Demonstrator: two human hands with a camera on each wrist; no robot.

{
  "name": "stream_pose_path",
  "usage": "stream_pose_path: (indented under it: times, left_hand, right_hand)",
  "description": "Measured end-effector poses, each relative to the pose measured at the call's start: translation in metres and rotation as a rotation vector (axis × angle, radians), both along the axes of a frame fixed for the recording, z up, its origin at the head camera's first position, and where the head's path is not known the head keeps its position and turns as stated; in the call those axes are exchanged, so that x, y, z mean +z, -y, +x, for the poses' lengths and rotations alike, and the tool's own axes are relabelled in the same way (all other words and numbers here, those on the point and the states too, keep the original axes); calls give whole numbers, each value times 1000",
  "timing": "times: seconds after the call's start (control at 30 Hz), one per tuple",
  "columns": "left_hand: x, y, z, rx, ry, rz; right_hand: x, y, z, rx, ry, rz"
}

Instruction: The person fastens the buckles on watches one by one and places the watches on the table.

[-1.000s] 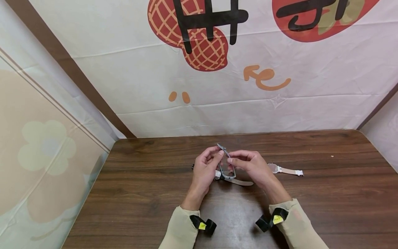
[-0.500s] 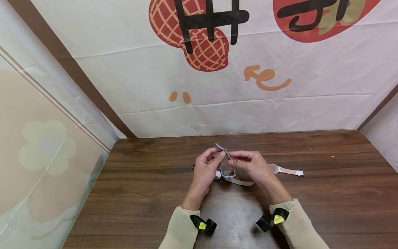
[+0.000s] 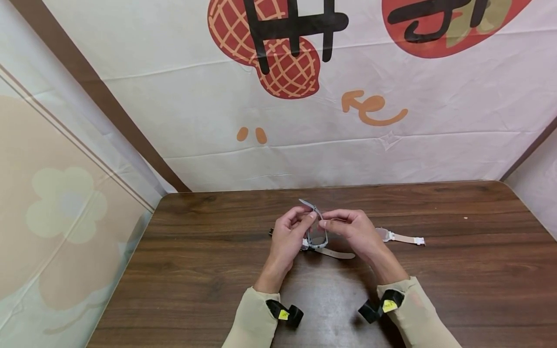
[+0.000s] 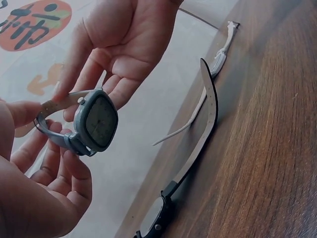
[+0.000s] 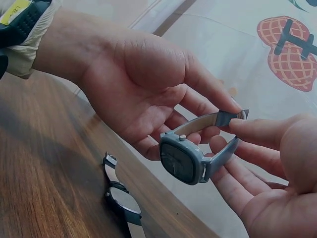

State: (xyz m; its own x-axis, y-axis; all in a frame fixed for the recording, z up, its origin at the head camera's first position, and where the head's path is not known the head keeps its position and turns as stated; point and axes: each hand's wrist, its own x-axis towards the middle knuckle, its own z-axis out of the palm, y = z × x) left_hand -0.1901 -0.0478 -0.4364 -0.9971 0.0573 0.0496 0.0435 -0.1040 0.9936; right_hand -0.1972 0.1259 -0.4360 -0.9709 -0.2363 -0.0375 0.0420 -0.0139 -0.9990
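Note:
A blue-grey wristwatch [image 3: 319, 244] with a rounded-square face hangs above the table between both hands, its strap bent into a loop. The left hand [image 3: 287, 239] pinches the strap between thumb and fingers near the buckle, seen at the right in the right wrist view. My right hand [image 3: 359, 234] pinches the strap's other side with thumb and forefinger, its remaining fingers loosely curled behind. In the right wrist view the watch case [image 5: 182, 158] faces down and outward, its crown on top. Fingertips partly cover the buckle, so how far the strap is threaded I cannot tell.
Beneath the hands lies a black-cased watch [image 5: 124, 200] with its strap [image 3: 335, 253] spread on the wooden table [image 3: 196, 280]. To the right lies a white watch [image 3: 404, 239]. A printed cloth [image 3: 304, 159] stands behind the table's far edge.
The strap's free end has shifted slightly left and up, and the watch case has tilted a little. Both hands keep their grip and almost the same place.

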Motion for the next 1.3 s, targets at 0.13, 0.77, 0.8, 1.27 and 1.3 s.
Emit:
stream_pose_path:
  times: [0.13, 0.77, 0.8, 1.27, 1.3]
  left_hand:
    - [1, 0, 1, -4, -5, -7]
    - [-1, 2, -1, -7, 7, -16]
    - [-1, 2, -1, -8, 2, -19]
    - [1, 3, 1, -18, 1, -37]
    - [1, 3, 1, -19, 4, -34]
  right_hand:
    - [1, 0, 0, -6, 11, -3]
    - [1, 1, -1, -32, -36, 36]
    - [1, 1, -1, -34, -39, 48]
    - [1, 2, 1, -21, -63, 71]
    - [1, 2, 1, -14, -70, 69]
